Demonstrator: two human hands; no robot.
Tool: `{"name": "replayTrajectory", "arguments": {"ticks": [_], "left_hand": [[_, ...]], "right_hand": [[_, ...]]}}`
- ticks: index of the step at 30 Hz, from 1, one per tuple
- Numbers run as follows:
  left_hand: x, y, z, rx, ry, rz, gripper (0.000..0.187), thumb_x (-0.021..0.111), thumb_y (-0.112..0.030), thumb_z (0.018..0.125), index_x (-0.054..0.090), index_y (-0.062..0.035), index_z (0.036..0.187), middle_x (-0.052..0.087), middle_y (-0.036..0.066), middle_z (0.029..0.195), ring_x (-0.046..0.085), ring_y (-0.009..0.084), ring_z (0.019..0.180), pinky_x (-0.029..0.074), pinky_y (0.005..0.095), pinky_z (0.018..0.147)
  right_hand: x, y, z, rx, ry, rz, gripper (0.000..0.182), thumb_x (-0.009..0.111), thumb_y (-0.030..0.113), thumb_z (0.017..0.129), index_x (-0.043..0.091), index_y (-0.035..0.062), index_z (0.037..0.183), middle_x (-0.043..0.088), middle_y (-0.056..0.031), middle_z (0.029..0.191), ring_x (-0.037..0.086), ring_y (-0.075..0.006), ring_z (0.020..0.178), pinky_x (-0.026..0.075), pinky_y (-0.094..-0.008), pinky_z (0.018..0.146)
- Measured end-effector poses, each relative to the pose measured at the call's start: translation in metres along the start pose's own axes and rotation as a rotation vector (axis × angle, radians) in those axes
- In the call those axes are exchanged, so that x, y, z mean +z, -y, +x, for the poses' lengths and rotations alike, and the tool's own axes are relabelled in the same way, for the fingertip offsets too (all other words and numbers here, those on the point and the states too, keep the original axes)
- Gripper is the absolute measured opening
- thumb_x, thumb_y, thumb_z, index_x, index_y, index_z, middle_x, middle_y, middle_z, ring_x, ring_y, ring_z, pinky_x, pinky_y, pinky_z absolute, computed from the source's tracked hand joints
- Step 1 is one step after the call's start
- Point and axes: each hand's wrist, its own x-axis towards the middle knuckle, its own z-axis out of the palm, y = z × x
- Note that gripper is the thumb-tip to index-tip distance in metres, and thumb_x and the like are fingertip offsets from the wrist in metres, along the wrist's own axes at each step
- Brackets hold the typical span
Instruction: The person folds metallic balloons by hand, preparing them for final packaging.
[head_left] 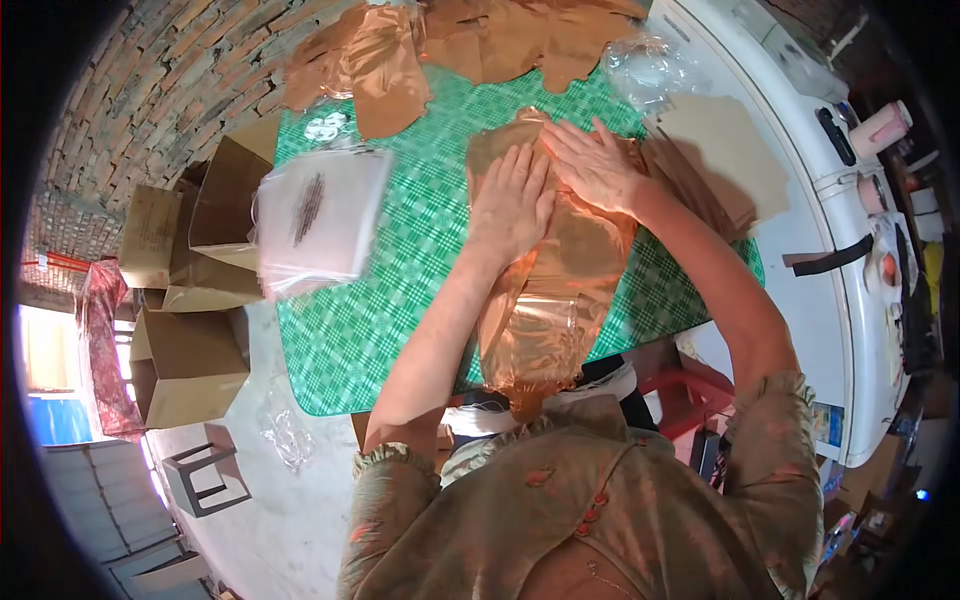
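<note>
A glossy, thin copper-coloured garment (560, 285) lies lengthwise on the green checked tablecloth (420, 260), its gathered lower end hanging over the near table edge toward my body. My left hand (513, 203) rests flat on its upper left part, fingers stretched out and pointing away. Beside it, my right hand (597, 168) lies on the upper right part, palm down with fingers spread. To the right of that hand sits a stack of tan card sheets (735, 160), partly in shadow. Some of the garment is hidden under both hands.
A pile of clear printed plastic bags (345, 225) lies at the table's left. More copper-coloured garments (500, 45) cover the far edge, near crumpled clear plastic (650, 70). Open cardboard boxes (195, 350) stand left of the table. A white appliance (815, 280) borders the right side.
</note>
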Motion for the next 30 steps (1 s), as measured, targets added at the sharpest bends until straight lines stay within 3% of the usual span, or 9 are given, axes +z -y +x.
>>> {"name": "replayTrajectory", "arguments": {"ticks": [8,14,20,23,26,27,30], "left_hand": [[-0.006,-0.005,0.002,-0.036,0.081,0.072,0.061,0.039,-0.038,0.111,0.044,-0.0035,0.161,0.036,0.021,0.17,0.03,0.033,0.16,0.02,0.0472,0.132],[-0.004,-0.006,0.0,-0.04,0.08,0.076,0.06,0.038,-0.038,0.111,0.044,-0.0049,0.161,0.036,0.02,0.171,0.03,0.0323,0.16,0.019,0.0468,0.133],[-0.006,-0.006,-0.001,-0.035,0.059,0.088,0.06,0.039,-0.038,0.111,0.044,-0.0056,0.161,0.037,0.019,0.17,0.032,0.0319,0.159,0.021,0.0472,0.132],[-0.004,-0.005,-0.001,-0.033,0.04,0.06,0.059,0.04,-0.037,0.111,0.044,-0.0058,0.161,0.038,0.019,0.169,0.032,0.0319,0.159,0.022,0.0474,0.132],[-0.002,-0.004,0.0,-0.036,0.032,0.049,0.059,0.04,-0.037,0.111,0.044,-0.006,0.161,0.038,0.019,0.169,0.032,0.0317,0.159,0.022,0.0475,0.132],[-0.003,-0.004,0.0,-0.035,0.033,0.059,0.059,0.039,-0.037,0.111,0.044,-0.0062,0.161,0.038,0.019,0.169,0.032,0.0316,0.159,0.022,0.0474,0.132],[-0.002,-0.004,0.0,-0.036,0.037,0.078,0.059,0.039,-0.038,0.111,0.044,-0.0069,0.161,0.039,0.019,0.169,0.033,0.0313,0.158,0.022,0.0473,0.132]], "right_hand": [[-0.008,-0.009,0.026,0.055,-0.062,-0.18,0.056,0.035,0.034,0.115,0.03,0.0219,0.17,0.025,0.0004,0.178,0.018,-0.0298,0.164,0.007,-0.0602,0.132],[-0.005,-0.014,0.039,0.088,-0.111,-0.267,0.058,0.045,0.035,0.112,0.036,0.0206,0.167,0.033,-0.0003,0.174,0.021,-0.0309,0.163,0.01,-0.061,0.131],[0.019,-0.013,0.006,-0.082,-0.355,-0.28,0.054,0.057,0.033,0.104,0.054,0.0149,0.155,0.047,-0.0029,0.165,0.032,-0.0302,0.158,0.022,-0.0652,0.126],[0.003,0.015,-0.034,-0.115,-0.457,-0.315,0.049,0.064,0.03,0.099,0.063,0.0097,0.144,0.059,-0.0053,0.151,0.048,-0.03,0.146,0.027,-0.0643,0.123],[0.014,0.017,-0.058,-0.21,-0.563,-0.059,0.04,0.068,0.023,0.094,0.069,0.006,0.131,0.066,-0.0058,0.137,0.058,-0.0302,0.131,0.032,-0.0634,0.119],[0.006,0.018,-0.064,-0.207,-0.527,0.039,0.035,0.068,0.013,0.092,0.069,0.0049,0.126,0.069,-0.01,0.125,0.062,-0.0333,0.122,0.038,-0.0569,0.117],[-0.006,-0.017,-0.059,-0.161,-0.485,0.133,0.026,0.066,0.009,0.093,0.069,0.0032,0.118,0.067,-0.0141,0.119,0.062,-0.036,0.12,0.045,-0.0505,0.112]]}}
